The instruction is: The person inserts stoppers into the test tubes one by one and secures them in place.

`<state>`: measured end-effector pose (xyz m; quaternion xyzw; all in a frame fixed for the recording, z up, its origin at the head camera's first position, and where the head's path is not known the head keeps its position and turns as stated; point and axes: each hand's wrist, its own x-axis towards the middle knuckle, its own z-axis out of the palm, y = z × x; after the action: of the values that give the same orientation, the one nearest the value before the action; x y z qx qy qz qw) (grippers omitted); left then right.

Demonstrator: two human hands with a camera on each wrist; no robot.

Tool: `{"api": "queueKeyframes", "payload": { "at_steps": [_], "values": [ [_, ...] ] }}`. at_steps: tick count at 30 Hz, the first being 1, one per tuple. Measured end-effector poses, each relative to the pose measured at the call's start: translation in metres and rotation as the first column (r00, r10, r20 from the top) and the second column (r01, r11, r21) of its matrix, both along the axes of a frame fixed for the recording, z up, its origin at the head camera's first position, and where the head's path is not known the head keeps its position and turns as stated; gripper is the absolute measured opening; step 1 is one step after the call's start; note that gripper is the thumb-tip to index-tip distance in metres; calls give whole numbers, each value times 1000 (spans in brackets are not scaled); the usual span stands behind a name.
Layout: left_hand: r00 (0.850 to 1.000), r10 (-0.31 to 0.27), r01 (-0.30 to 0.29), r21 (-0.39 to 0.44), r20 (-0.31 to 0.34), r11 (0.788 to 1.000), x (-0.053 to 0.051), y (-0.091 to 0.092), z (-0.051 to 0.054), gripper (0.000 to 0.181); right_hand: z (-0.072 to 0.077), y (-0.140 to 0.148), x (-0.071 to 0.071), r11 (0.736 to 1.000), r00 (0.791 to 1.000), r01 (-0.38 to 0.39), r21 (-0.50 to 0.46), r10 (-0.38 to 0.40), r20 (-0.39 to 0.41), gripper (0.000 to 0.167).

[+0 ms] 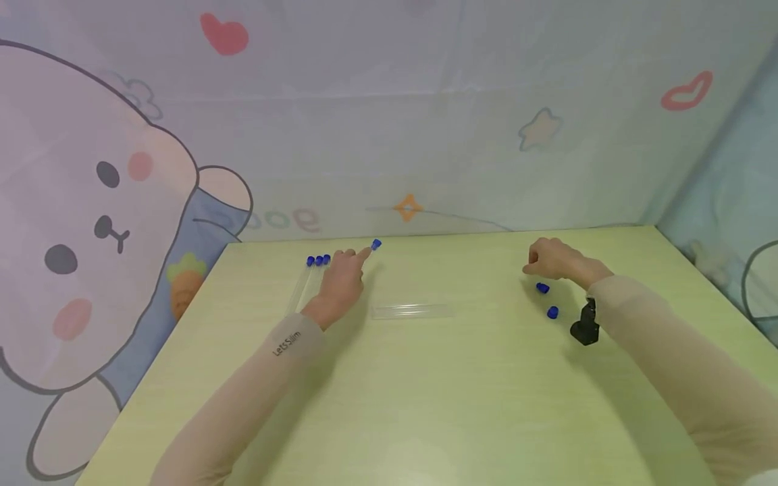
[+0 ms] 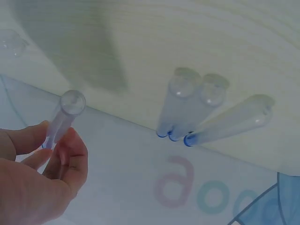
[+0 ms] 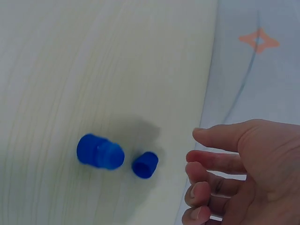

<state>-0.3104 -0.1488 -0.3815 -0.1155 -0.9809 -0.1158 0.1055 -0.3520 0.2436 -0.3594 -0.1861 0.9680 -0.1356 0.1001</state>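
Pinching a clear tube (image 2: pixel 63 112) between thumb and bent fingers, the left hand (image 1: pixel 342 280) holds it above the back part of the desk (image 1: pixel 425 405), its blue cap (image 1: pixel 376 244) showing just past the fingertips in the head view. In the left wrist view the tube is tilted, its rounded clear end toward the camera and its capped end partly hidden by the fingers. Just beside this hand, three capped tubes (image 2: pixel 190 105) lie on the desk with their blue ends toward the back edge; two run side by side and the third slants away from them, its cap close to theirs. Near the middle of the desk, clear tubing (image 1: pixel 412 311) lies crosswise; whether it is one tube or two is hard to tell. Well apart on the right, the right hand (image 1: pixel 552 259) hangs over the desk with nothing in it, thumb parted from loosely bent fingers. Near it, two loose blue caps (image 3: pixel 99 152) lie on the desk, close together but not touching. A black device (image 1: pixel 585 329) sits at the right wrist. Behind the desk hangs a pale backdrop (image 1: pixel 456 155) printed with a cartoon animal (image 1: pixel 79 202) and hearts.
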Motion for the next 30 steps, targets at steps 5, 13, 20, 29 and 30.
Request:
{"api": "queueKeyframes", "payload": {
  "at_steps": [5, 13, 20, 29, 30],
  "values": [
    [998, 67, -67, -17, 6, 998, -2, -14, -2, 50, 2, 11, 3, 999, 997, 23, 35, -26, 77, 26],
    [989, 143, -142, -65, 23, 988, -7, -29, -6, 36, 2, 16, 7, 997, 973, 49, 52, -59, 223, 23],
    [979, 197, -190, -124, 49, 974, -7, -34, -9, 27, -1, 17, 6, 999, 967, 37, 31, -44, 251, 21],
    [978, 200, -187, -168, 60, 968, -10, -36, -18, 26, -10, 18, 8, 999, 991, -28, -18, 30, 134, 13],
    [978, 200, -187, -175, 59, 967, -10, -37, -19, 26, -11, 18, 8, 999, 992, -37, -20, 39, 120, 13]
  ]
}}
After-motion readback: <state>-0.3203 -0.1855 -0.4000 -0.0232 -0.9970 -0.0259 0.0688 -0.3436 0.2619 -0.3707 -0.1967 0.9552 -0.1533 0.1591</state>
